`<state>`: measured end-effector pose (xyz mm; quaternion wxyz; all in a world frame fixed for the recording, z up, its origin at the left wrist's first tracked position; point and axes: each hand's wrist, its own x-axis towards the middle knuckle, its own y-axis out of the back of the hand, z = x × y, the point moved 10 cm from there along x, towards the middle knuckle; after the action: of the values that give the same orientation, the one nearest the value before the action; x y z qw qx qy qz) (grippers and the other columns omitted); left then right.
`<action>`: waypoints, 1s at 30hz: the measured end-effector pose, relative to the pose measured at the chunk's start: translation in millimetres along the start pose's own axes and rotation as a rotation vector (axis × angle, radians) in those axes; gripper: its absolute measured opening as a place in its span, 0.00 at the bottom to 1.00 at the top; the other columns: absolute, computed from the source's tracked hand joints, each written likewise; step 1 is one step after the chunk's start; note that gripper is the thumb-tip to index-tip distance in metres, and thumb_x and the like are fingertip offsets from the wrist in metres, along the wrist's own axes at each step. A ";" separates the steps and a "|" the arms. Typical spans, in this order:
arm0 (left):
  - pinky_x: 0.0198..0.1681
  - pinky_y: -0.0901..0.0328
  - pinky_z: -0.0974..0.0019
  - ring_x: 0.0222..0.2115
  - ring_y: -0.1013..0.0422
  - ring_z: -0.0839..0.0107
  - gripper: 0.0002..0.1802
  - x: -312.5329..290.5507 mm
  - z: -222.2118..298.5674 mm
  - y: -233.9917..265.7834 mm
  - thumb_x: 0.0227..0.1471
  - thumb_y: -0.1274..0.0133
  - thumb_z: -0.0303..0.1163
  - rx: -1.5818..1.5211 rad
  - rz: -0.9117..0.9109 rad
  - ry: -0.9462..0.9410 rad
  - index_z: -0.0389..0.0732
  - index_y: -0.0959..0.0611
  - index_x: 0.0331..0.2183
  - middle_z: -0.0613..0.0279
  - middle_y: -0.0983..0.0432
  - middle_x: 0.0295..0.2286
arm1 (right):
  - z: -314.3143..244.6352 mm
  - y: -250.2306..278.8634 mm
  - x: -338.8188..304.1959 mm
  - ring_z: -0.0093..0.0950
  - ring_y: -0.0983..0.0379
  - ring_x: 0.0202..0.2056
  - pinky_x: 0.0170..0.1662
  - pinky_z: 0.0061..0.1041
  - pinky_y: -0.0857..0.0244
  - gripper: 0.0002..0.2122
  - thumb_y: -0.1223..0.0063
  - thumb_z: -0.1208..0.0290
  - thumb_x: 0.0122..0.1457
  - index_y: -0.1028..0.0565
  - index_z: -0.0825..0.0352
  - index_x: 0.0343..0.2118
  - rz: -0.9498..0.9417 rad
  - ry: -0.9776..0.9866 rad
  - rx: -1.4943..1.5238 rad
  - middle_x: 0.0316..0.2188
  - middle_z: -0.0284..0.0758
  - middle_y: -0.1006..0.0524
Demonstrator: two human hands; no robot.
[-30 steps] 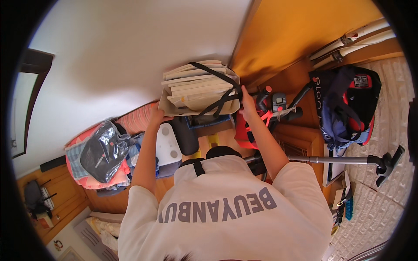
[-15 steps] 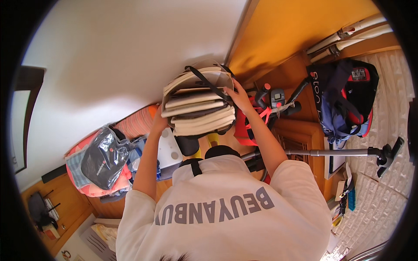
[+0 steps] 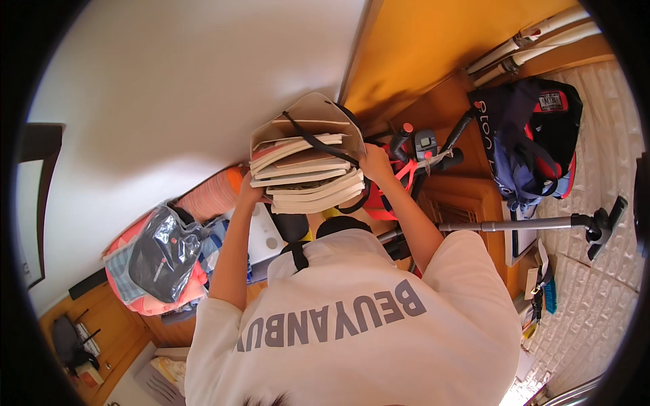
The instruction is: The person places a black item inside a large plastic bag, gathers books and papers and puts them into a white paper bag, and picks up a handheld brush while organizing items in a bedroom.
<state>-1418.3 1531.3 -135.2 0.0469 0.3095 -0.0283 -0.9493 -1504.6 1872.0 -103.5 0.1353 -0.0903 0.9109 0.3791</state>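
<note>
A beige open-topped bag (image 3: pixel 317 110) is held up in front of me, between both hands. Several books (image 3: pixel 318 195) with pale page edges are stacked inside it, and a black strap (image 3: pixel 306 135) crosses over them. My left hand (image 3: pixel 250 193) grips the left side of the bag near the lower books; its fingertips are hidden. At the right side my right hand (image 3: pixel 374 164) closes round the bag's edge, beside the end of the strap.
An exercise machine with a small grey display (image 3: pixel 425 142) stands right of the bag. Beyond it sit a dark backpack (image 3: pixel 531 145) and a vacuum cleaner tube (image 3: pixel 514 224). At left, a plastic-wrapped black bag (image 3: pixel 162 260) lies on folded bedding. The white wall (image 3: pixel 169 88) rises ahead.
My right hand has slid from the strap and books down to the bag's right edge. The opening has tipped toward me, showing more of the inside wall. The left hand keeps its hold.
</note>
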 end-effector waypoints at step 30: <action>0.17 0.32 0.62 0.15 0.26 0.59 0.14 -25.9 94.6 -54.5 0.46 0.60 0.22 0.294 -0.142 -0.189 0.29 0.20 0.31 0.48 0.26 0.19 | 7.5 74.8 -173.8 0.47 0.27 0.28 0.31 0.33 0.35 0.10 0.58 0.81 0.49 0.25 0.73 0.32 0.166 -0.028 0.104 0.23 0.52 0.27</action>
<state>-1457.2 1590.5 -48.2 -0.0688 0.2238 -0.1493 -0.9607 -1358.7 1940.2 -3.9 0.1206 -0.0022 0.9318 0.3425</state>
